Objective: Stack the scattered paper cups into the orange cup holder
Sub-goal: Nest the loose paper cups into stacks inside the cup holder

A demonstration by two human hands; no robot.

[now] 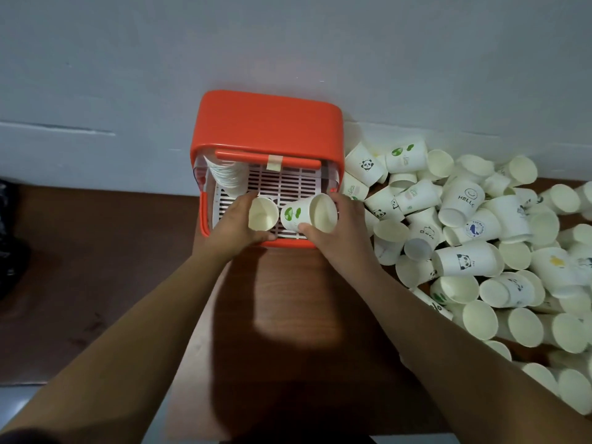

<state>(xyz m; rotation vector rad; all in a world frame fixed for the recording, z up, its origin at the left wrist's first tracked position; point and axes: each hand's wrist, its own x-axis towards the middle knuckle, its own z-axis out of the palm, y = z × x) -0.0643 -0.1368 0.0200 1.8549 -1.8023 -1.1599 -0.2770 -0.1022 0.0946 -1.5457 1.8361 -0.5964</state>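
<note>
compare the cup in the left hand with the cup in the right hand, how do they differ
The left hand holds its cup with the mouth facing the camera, so only the plain inside shows; the cup in the right hand is tipped sideways, mouth to the right. The right cup shows a green print on its wall; no print is visible on the left one. Both are pale paper cups held over the orange holder.
</note>
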